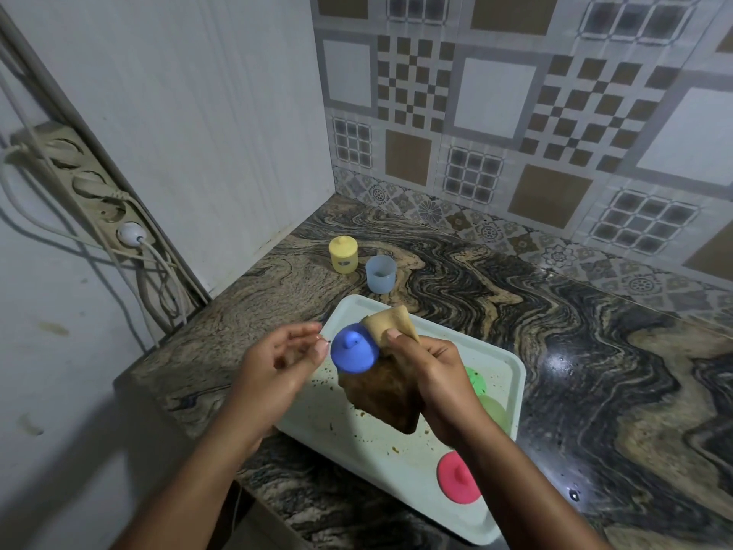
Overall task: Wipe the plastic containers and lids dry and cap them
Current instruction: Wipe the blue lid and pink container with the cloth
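Now, both hands are up over the tray (511, 377), and the blue lid (354, 351) sits in the air right between them, knob facing the camera. The right hand (436, 375) is clamped round the cloth (380, 398), with the thumb pressed down on its pale upper fold and the darker brown bulk hanging below the fist. The lid's right edge is tucked against that cloth, just beside the thumb. Over on the other side, the left hand (277, 363) has its fingers loosely curled and a little blurred, tips right at the lid's left rim. Whether they pinch the rim or only brush it, I cannot tell.

Below the hands, the white tray lies on the table (555, 331), flecked with dark specks. The green lid (476, 381) peeks out just past the right hand's knuckles, and the green pot (495, 410) is next to it, partly hidden by the wrist. The red lid (458, 480) rests knob up near the tray's near corner, close under the right forearm.

Further back on the table, well clear of both hands, stands the yellow pot (343, 255) with its lid on. The blue pot (380, 273) is just beside it, upright and uncapped, between the yellow one and the tray's far edge.

Off to the left, a power strip (91, 192) hangs on the wall (198, 113) with a white plug in it.
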